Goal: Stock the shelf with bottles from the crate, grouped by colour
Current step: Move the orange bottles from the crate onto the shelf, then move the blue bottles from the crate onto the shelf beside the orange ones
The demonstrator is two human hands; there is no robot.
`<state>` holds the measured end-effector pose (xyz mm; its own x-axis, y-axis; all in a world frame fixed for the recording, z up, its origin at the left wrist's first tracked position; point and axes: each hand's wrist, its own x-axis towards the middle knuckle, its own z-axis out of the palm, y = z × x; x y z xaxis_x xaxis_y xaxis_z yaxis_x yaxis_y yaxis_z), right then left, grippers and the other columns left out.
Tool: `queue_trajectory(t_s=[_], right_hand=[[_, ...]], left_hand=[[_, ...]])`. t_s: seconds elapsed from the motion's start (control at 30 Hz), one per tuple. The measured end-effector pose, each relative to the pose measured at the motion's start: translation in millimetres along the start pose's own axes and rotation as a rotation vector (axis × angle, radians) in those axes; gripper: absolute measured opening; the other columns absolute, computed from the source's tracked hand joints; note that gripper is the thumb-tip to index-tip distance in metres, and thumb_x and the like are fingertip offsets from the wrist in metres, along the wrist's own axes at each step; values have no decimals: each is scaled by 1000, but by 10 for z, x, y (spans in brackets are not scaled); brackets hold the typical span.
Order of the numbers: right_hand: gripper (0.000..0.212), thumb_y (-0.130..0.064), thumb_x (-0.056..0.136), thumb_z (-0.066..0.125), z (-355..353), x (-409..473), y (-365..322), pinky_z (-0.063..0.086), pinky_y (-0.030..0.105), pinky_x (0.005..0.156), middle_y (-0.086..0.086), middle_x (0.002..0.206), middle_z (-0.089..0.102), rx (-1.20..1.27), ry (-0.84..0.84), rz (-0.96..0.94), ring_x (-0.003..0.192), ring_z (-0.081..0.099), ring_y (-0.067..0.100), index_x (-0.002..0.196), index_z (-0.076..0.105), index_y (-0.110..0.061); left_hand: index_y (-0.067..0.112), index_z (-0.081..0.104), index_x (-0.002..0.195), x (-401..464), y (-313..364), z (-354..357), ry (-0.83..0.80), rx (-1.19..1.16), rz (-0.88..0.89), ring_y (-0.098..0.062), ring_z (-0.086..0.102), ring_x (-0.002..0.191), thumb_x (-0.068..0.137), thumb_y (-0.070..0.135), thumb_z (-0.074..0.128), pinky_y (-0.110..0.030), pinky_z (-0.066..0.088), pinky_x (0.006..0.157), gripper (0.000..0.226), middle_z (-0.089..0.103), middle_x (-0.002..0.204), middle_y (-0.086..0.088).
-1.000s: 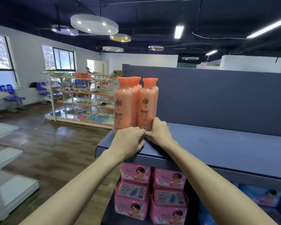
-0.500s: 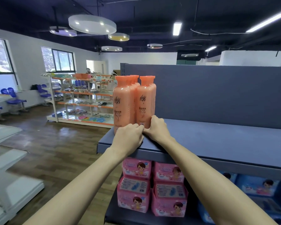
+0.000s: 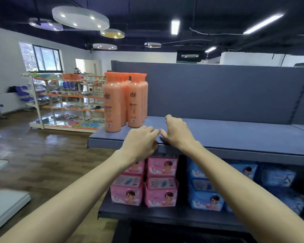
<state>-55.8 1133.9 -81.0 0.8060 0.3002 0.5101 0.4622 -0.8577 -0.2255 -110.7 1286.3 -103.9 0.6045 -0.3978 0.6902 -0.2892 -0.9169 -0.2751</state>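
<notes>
Orange bottles (image 3: 125,102): upright, clustered in two rows at the left end of the blue shelf (image 3: 235,135), against its back panel; left hand (image 3: 140,142): fingers loosely curled, holding nothing, over the shelf's front edge, right of the bottles and apart from them; right hand (image 3: 176,132): likewise loosely curled, holding nothing, fingertips meeting the left's; pink packs (image 3: 144,181): on the tier below the shelf.

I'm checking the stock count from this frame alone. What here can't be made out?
- Number of orange bottles: head view, the front two hide the rows behind them.
- The crate: not in view.
- Left hand fingers: curled under, hidden by its own back.
- Bottle label text: too small to read.
- Blue packs at far right: blurred and partly behind the right forearm.
</notes>
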Motion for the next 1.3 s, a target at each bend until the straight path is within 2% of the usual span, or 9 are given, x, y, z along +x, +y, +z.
queue_trajectory(t_s=[0.17,0.3,0.5,0.8,0.9,1.03,1.1,1.2,1.3], right_hand=[[41,-22,93,60,-242,-692,451,48,40,87,13,118,66,0,143,-46,108,62,33,129,53,-4],[42,-14,87,69,-99,-1635,826,54,36,82,11,111,70,-14,253,-134,99,67,27,126,60,0],[53,-22,93,64,401,-2783,1228,51,42,95,13,129,62,-13,-78,43,119,59,30,139,50,-1],[46,-25,93,60,1095,-3831,1379,48,38,92,10,123,64,94,-283,268,113,60,29,135,53,-7],[41,-29,95,58,1385,-4201,1304,49,43,81,11,112,65,115,-450,327,99,61,32,131,52,-9],[48,-35,95,58,1742,-4577,1159,48,44,87,12,124,62,128,-693,374,113,58,34,135,49,-9],[43,-38,93,59,1900,-4687,1101,48,44,84,12,120,62,113,-779,389,109,59,36,125,51,-10],[40,-40,92,60,2117,-4745,1028,45,42,80,13,115,61,104,-847,408,105,59,37,115,50,-10],[49,-38,92,63,2303,-4659,939,44,40,83,16,121,59,40,-921,460,110,58,36,125,45,-6]], left_hand=[[14,52,74,-134,632,49,114,-108,101,-24,49,64,75,25,46,-28,27,43,12,51,69,-2],[15,52,78,-559,1121,314,1,-244,100,-24,52,70,73,25,63,-29,33,43,16,52,74,-1],[13,55,82,-1282,1844,817,-260,-367,107,-27,56,68,68,26,71,-31,36,42,25,52,74,-3],[16,52,79,-2366,2496,1156,-570,-493,25,-25,56,67,68,26,65,-29,30,41,20,52,74,0],[14,53,89,-2791,2630,1199,-763,-516,-30,-27,57,81,79,29,56,-33,36,51,18,56,86,-3],[16,50,107,-3245,2742,1202,-950,-492,-51,-26,55,99,90,32,48,-36,40,64,23,57,104,-4],[17,51,115,-3417,2761,1216,-1016,-484,-54,-26,56,105,90,33,48,-37,45,70,30,58,109,-4],[17,51,116,-3601,2772,1248,-1098,-476,-30,-26,55,109,90,33,47,-38,47,76,31,58,114,-4],[16,51,115,-3646,2741,1300,-1156,-480,-5,-27,56,108,89,31,47,-38,47,76,30,58,115,-5]])
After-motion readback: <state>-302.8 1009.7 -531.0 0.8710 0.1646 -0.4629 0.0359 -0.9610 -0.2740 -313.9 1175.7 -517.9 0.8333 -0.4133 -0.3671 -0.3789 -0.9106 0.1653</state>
